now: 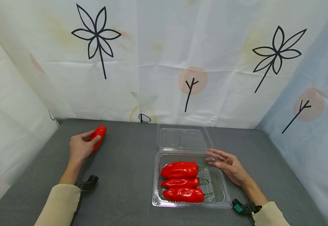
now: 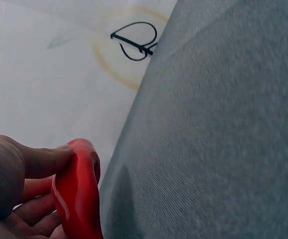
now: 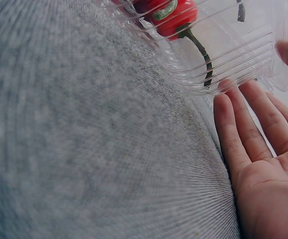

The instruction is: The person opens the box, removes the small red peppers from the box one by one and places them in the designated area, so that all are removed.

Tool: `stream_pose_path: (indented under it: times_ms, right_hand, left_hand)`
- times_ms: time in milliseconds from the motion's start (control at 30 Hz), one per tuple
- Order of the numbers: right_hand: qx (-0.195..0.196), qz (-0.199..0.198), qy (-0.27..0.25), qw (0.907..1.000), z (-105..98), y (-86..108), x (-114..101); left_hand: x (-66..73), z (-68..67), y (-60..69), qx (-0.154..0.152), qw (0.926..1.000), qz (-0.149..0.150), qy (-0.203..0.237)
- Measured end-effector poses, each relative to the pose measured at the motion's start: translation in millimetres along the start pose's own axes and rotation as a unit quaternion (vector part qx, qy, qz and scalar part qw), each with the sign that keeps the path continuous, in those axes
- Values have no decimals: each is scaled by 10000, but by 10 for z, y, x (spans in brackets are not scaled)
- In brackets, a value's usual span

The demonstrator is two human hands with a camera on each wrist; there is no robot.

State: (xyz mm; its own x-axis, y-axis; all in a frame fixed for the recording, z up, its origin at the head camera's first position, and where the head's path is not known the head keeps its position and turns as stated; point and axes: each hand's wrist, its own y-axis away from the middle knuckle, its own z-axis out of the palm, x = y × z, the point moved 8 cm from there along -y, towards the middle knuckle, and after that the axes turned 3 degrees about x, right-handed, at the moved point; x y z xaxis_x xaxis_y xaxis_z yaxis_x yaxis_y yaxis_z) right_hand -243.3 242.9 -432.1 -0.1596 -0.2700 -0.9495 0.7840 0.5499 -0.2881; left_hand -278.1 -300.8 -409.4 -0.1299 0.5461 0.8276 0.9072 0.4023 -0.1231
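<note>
At the left side of the table, my left hand (image 1: 81, 145) pinches a red pepper (image 1: 98, 140) between thumb and fingers; the left wrist view shows the thumb on the pepper's (image 2: 78, 191) near side. A clear plastic container (image 1: 191, 204) lies with its lid opened back, holding three red peppers in a row, stems to the right: the top one (image 1: 180, 170), the middle one (image 1: 180, 182) and the bottom one (image 1: 183, 195). My right hand (image 1: 231, 166) touches the container's upper right corner with extended fingers. In the right wrist view, fingertips rest against the ribbed clear wall (image 3: 243, 59).
The clear lid (image 1: 182, 138) lies on the grey table (image 1: 124, 175) behind the container, near the back edge. White patterned cloth (image 1: 158, 62) hangs behind the table and at both sides. Dark bands (image 1: 88, 183) are on both wrists.
</note>
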Motion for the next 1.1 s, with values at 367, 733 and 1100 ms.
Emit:
stream_pose_path:
  times_ms: [367, 733, 1100]
  right_hand:
    - [-52, -77, -29, 10000, 12, -2, -30]
    - [-21, -23, 17, 10000, 14, 0, -32]
    - [-89, -87, -41, 9999, 31, -6, -50]
  left_hand:
    - [-117, -7, -31, 176, 9995, -93, -263]
    - [-200, 7, -46, 172, 9994, -291, -80]
    - [-228, -5, -35, 230, 9986, -469, 104]
